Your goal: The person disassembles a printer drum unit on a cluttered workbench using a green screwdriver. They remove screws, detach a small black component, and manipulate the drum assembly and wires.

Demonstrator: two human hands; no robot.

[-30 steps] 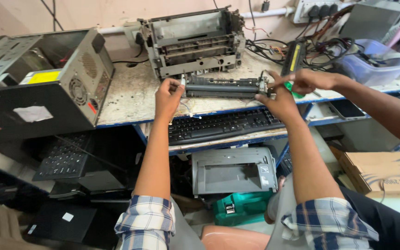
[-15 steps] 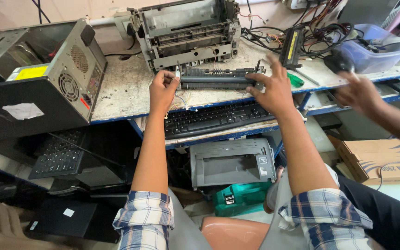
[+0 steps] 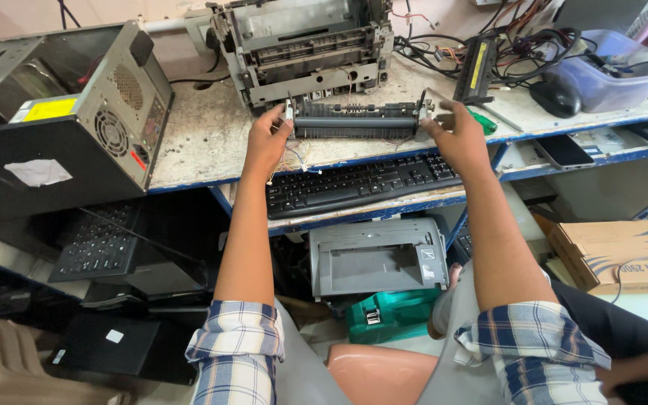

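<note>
A long dark roller unit (image 3: 356,120) with wires at its left end lies crosswise on the worn workbench (image 3: 204,142). My left hand (image 3: 268,141) grips its left end and my right hand (image 3: 455,137) grips its right end. Just behind it stands a stripped printer chassis (image 3: 305,45), open at the front. A green-handled screwdriver (image 3: 481,120) lies by my right hand.
A computer case (image 3: 69,112) lies on the bench at left. A black keyboard (image 3: 361,184) sits on the shelf below. Cables, a mouse (image 3: 554,97) and a blue tub (image 3: 609,71) crowd the right. A grey printer cover (image 3: 376,259) and cardboard box (image 3: 624,251) sit lower down.
Another person's arm that reached in from the right has withdrawn out of view. My hands still hold the roller unit, which sits slightly lower in view as the camera shifted.
</note>
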